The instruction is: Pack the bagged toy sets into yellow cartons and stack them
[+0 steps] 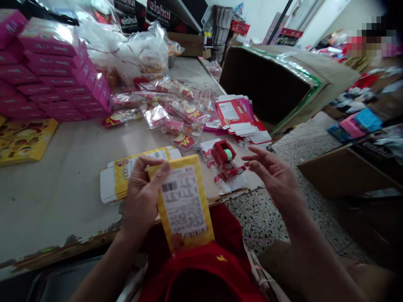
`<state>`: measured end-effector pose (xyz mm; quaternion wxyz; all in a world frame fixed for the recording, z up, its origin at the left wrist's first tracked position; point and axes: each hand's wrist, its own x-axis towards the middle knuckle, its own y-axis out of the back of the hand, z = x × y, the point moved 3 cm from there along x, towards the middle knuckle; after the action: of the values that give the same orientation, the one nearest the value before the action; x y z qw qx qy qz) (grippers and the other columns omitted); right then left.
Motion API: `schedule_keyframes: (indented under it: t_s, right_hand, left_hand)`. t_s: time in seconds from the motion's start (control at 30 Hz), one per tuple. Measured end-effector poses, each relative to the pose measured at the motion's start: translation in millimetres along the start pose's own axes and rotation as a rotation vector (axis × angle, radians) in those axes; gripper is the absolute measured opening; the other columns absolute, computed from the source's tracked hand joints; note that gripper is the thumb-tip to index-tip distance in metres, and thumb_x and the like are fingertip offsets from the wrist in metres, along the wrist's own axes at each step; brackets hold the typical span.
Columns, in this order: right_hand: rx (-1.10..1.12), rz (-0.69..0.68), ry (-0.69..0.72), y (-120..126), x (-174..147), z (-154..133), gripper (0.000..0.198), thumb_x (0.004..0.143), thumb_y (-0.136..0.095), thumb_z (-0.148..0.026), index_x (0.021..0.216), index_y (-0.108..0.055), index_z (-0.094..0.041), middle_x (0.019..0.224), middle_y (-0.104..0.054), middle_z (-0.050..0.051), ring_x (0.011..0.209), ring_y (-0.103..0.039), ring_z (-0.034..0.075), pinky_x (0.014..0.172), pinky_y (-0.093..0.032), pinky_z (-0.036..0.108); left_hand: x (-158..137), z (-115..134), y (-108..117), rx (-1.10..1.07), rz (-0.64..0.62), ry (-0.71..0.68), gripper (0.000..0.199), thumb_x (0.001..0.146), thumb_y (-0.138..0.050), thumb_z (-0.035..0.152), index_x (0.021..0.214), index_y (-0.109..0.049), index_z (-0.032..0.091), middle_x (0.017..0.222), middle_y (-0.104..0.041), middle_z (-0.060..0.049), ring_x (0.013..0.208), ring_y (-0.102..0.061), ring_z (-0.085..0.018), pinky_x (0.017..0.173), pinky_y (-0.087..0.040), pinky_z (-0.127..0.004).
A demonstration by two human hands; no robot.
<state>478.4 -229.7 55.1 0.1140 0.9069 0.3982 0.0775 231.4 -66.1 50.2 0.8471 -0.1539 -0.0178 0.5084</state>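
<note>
In the head view, I see the person's left hand [141,195] pinching a flat, rectangular yellow cardboard box [185,205] with a white printed label by its upper left corner, thumb across the front. The box is held tilted above the near edge of the worn, pale table [72,180], in front of the person's red clothing [226,235]. The right hand [275,178] is free, fingers stretched forward and loosely parted, just beside a red plastic tape dispenser [222,153] that sits on a white plastic sheet with red print [236,185]. Behind the left hand lies a stack of flattened yellow-and-white cartons [108,182]. Farther back are clear-wrapped red and yellow packets [189,111], with flattened red-and-white cartons [231,111] beside them and stacked glossy pink boxes [63,79] at the far left.
</note>
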Motion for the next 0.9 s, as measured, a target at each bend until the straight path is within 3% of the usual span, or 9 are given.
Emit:
schedule_keyframes:
  t_s: [0.03,0.1,0.2,0.37,0.53,0.73,0.9]
  right_hand:
    - [-0.098,0.044,-0.021,12.5,8.6,5.1,0.049,0.085,-0.078,-0.051,0.127,-0.074,-0.026,0.114,-0.077,0.009,0.090,-0.070,0.024,0.077,-0.055,0.037]
    - [-0.213,-0.040,-0.094,22.6,23.9,18.6,0.044,0.082,-0.079,-0.056,0.109,-0.080,-0.021,0.101,-0.079,0.009,0.087,-0.068,0.024,0.077,-0.053,0.036]
    - [-0.180,-0.198,-0.194,13.1,35.9,33.8,0.043,0.077,-0.079,-0.059,0.089,-0.081,-0.018,0.089,-0.079,0.007,0.083,-0.067,0.023,0.080,-0.050,0.035]
    - [-0.019,-0.084,-0.259,-4.6,33.3,26.5,0.037,0.065,-0.089,-0.050,0.076,-0.077,-0.017,0.075,-0.075,0.004,0.072,-0.063,0.018,0.078,-0.047,0.033]
    - [0.019,0.123,-0.154,5.8,0.9,16.2,0.028,0.069,-0.088,-0.045,0.073,-0.076,-0.020,0.081,-0.072,0.001,0.081,-0.061,0.018,0.081,-0.044,0.033]
    - [0.335,0.102,-0.420,2.6,-33.4,53.1,0.039,0.063,-0.092,-0.051,0.069,-0.071,-0.019,0.070,-0.071,0.003,0.066,-0.060,0.016,0.069,-0.047,0.032]
    - [0.227,0.082,-0.321,-7.8,-20.3,75.2,0.041,0.070,-0.082,-0.057,0.073,-0.067,-0.019,0.067,-0.068,0.002,0.062,-0.060,0.016,0.066,-0.051,0.033]
  left_hand:
    - [6.3,4.0,3.4,-0.007,0.039,-0.055,0.032,0.086,-0.077,0.040,0.095,-0.049,0.026,0.076,-0.068,0.005,0.060,-0.069,-0.014,0.053,-0.056,-0.022]
    - [13.2,3.2,6.1,0.000,0.041,-0.090,0.033,0.085,-0.079,0.040,0.092,-0.050,0.025,0.075,-0.066,0.006,0.060,-0.068,-0.013,0.053,-0.055,-0.020]
    - [8.3,-13.8,1.6,0.061,-0.066,-0.022,0.034,0.084,-0.079,0.043,0.093,-0.052,0.024,0.074,-0.065,0.005,0.060,-0.066,-0.013,0.054,-0.054,-0.021]
    - [-12.0,-27.5,-4.2,0.176,-0.075,-0.043,0.032,0.087,-0.076,0.045,0.092,-0.054,0.023,0.076,-0.064,0.004,0.061,-0.063,-0.013,0.056,-0.051,-0.021]
    - [-13.1,-17.0,-10.6,0.262,-0.160,-0.025,0.029,0.087,-0.075,0.044,0.091,-0.056,0.023,0.076,-0.063,0.004,0.058,-0.058,-0.012,0.054,-0.047,-0.021]
    - [-3.4,-19.8,-33.6,0.360,-0.414,0.076,0.028,0.089,-0.070,0.047,0.091,-0.057,0.022,0.069,-0.061,0.004,0.057,-0.056,-0.013,0.053,-0.043,-0.021]
    - [2.9,-37.3,-57.7,0.475,-0.506,0.071,0.029,0.090,-0.066,0.049,0.090,-0.059,0.021,0.069,-0.062,0.002,0.060,-0.057,-0.014,0.054,-0.043,-0.022]
